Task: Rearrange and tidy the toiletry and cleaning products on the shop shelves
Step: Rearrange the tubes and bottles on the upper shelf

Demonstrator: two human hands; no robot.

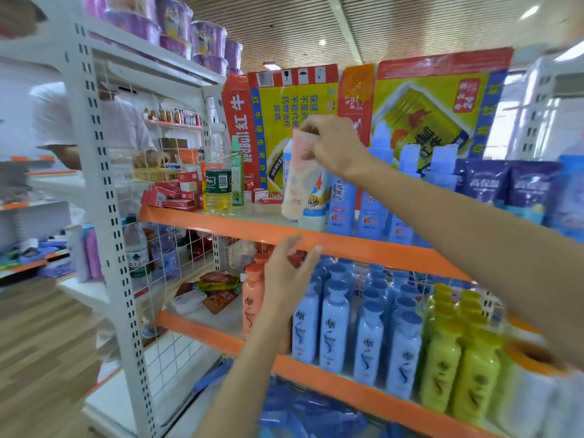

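Observation:
My right hand grips the top of a cream and pink bottle, which stands slightly tilted on the upper orange-edged shelf beside a white bottle and blue bottles. My left hand is raised in front of the lower shelf, fingers straight and holding nothing, just ahead of an orange shampoo bottle. Rows of blue shampoo bottles and green ones fill that shelf to the right.
A clear bottle of yellow liquid and red boxes sit at the upper shelf's left end. Printed cardboard backs the shelf. Blue refill pouches stand at right. A person in white stands behind the wire rack at left.

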